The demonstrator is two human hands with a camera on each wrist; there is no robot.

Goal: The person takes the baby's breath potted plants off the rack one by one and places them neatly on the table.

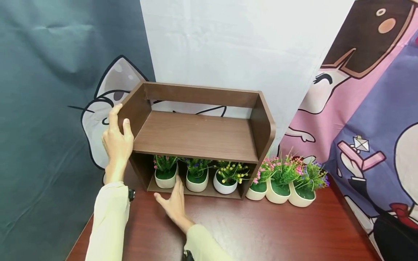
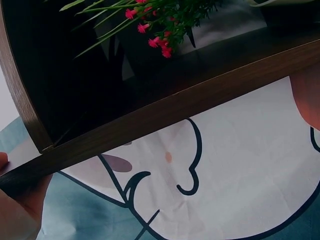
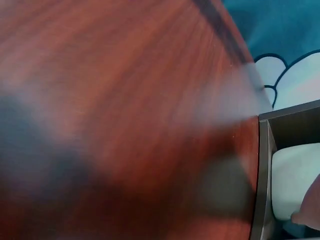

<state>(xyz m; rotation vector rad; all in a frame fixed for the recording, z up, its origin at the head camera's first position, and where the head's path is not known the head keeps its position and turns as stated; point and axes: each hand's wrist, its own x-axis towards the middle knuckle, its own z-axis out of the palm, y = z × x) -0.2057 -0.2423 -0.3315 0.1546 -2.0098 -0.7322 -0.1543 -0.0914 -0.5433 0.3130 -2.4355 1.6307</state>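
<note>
A brown two-tier wooden shelf [image 1: 196, 134] stands on the table. My left hand [image 1: 118, 142] grips its left side panel, thumb on the inner face; the left wrist view shows the panel edge between thumb and fingers. Low in front of the bottom tier, my right hand [image 1: 175, 203] has its thumb spread and fingers straight, the fingertips beside a white pot with pink flowers [image 1: 165, 181]. In the right wrist view, a fingertip overlaps that pot; contact is unclear. To its right in the tier are a pot with purple flowers [image 1: 197, 185] and one with yellow flowers [image 1: 225, 186].
Several more potted flowers [image 1: 277, 194] stand on the table just right of the shelf. The reddish-brown table [image 1: 261, 232] extends in front. Printed cloth [image 1: 228, 43] hangs behind and at both sides.
</note>
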